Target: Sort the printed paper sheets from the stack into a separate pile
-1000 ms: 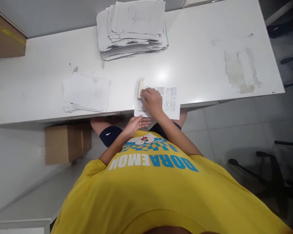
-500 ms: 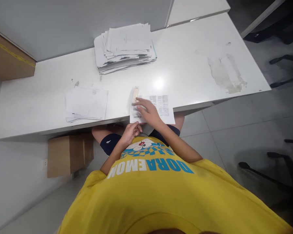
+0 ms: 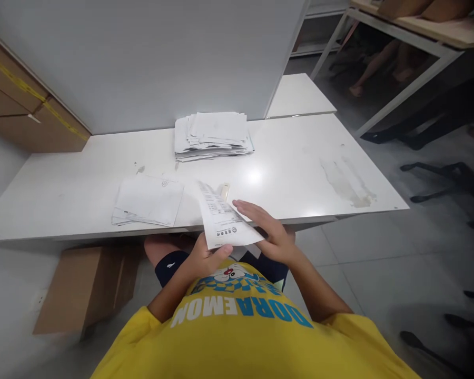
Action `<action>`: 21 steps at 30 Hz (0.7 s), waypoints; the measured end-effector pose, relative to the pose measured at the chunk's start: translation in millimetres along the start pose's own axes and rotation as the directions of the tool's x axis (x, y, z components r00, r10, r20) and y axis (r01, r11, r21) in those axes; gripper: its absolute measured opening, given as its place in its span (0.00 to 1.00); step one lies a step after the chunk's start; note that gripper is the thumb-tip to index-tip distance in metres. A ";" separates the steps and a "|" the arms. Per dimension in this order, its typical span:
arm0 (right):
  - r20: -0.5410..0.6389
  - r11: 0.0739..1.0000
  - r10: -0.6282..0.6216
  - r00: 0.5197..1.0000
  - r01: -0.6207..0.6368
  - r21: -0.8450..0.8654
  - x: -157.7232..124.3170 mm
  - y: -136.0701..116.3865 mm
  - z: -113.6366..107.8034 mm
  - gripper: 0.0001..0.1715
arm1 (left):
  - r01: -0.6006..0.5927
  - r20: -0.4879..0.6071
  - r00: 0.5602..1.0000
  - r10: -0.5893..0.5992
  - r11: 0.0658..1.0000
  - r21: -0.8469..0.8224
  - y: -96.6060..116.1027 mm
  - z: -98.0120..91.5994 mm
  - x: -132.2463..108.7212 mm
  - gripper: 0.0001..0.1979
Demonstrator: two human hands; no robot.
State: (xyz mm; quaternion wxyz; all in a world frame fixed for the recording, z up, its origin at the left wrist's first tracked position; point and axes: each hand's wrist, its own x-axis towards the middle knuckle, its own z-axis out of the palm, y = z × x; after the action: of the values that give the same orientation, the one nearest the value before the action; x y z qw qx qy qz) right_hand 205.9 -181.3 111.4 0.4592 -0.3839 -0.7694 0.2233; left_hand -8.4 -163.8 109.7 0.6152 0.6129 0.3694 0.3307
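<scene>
A printed sheet of paper [image 3: 225,223] is lifted off the table at its near edge, curled and tilted. My left hand [image 3: 209,258] grips its lower left part, thumb on top and fingers underneath. My right hand [image 3: 274,234] is beside the sheet's right edge with its fingers stretched out; its thumb side meets the paper's lower right corner. Behind the sheet, partly covered by it, a small cream stapler-like object [image 3: 225,190] lies on the white table [image 3: 292,179].
A thick stack of papers [image 3: 219,129] lies at the back against the grey panel [image 3: 161,63]. To the left is a smaller pile of sheets [image 3: 148,200]. Cardboard boxes stand at the far left [image 3: 59,129] and under the table [image 3: 75,284]. Chair legs [image 3: 438,173] are on the right.
My left hand has taken hold of the sheet and raised it from the table. My right hand has left the cream object and moved right. The view has tilted up.
</scene>
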 end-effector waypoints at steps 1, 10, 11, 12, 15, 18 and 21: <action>0.013 0.999 -0.032 0.999 0.032 -0.021 8.5 3.0 -0.5 0.39 | -0.003 -0.021 1.000 0.004 1.000 0.002 -0.8 -4.1 1.8 0.22; -0.354 0.837 -0.050 0.934 -0.154 -0.525 113.9 81.5 -32.3 0.31 | -0.164 -0.287 0.926 0.245 0.946 0.280 -28.9 -62.0 67.0 0.16; -0.368 0.814 -0.029 0.929 -0.192 -0.549 133.3 101.6 -33.7 0.33 | -0.140 -0.341 0.904 0.257 0.933 0.332 -35.5 -68.2 86.0 0.16; -0.358 0.797 -0.025 0.933 -0.198 -0.570 153.5 123.6 -32.2 0.34 | -0.103 -0.394 0.880 0.264 0.917 0.386 -41.7 -73.7 107.5 0.16; -0.188 0.792 -0.002 0.982 -0.113 -0.600 210.2 193.0 -11.3 0.35 | -0.006 -0.401 0.866 0.300 0.807 0.590 -53.4 -86.5 181.1 0.18; 0.120 0.791 0.195 0.973 -0.084 -0.606 242.8 245.9 14.8 0.34 | 0.084 -0.408 0.856 0.317 0.694 0.715 -50.8 -99.3 250.9 0.26; 0.254 0.778 0.336 0.907 -0.115 -0.617 243.2 271.4 17.1 0.38 | 0.158 -0.362 0.896 0.258 0.578 0.801 -42.4 -117.1 297.8 0.41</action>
State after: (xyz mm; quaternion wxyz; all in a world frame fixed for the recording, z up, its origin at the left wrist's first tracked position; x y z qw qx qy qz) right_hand 226.6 176.7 44.4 0.1421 -0.5516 -0.8167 0.0926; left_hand 40.2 150.7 55.6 0.1539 0.7443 0.5905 0.2713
